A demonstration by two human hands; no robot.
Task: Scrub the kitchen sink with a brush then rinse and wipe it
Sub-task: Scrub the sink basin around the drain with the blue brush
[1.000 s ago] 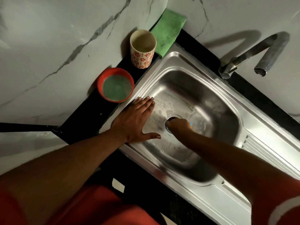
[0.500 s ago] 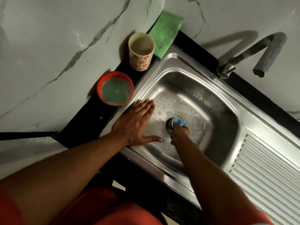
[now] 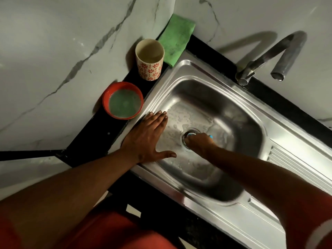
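Your right hand (image 3: 199,142) is further over the drain (image 3: 186,141) than it was half a second ago. Then the blue head of the brush (image 3: 191,134) stuck out ahead of your knuckles. Now the hand covers most of it, and only two slivers of blue show: one at your fingertips on the drain's far edge, one at the hand's right side. The hand is blurred, but its fingers are curled down round the brush, which is pressed low in the basin right at the drain.

Your left hand (image 3: 147,139) has not shifted. It lies flat on the left rim of the sink (image 3: 206,72), fingers straight and together and pointing along the rim, thumb spread out over the basin's edge, holding nothing.

Suds and droplets (image 3: 181,121) spot the basin floor between your two hands. On the black counter strip just left of the sink stand a red bowl (image 3: 124,84) of greenish liquid and a patterned cup (image 3: 150,71), with a green cloth (image 3: 175,40) in the corner behind the cup. The tap (image 3: 280,56) hangs over the far rim.
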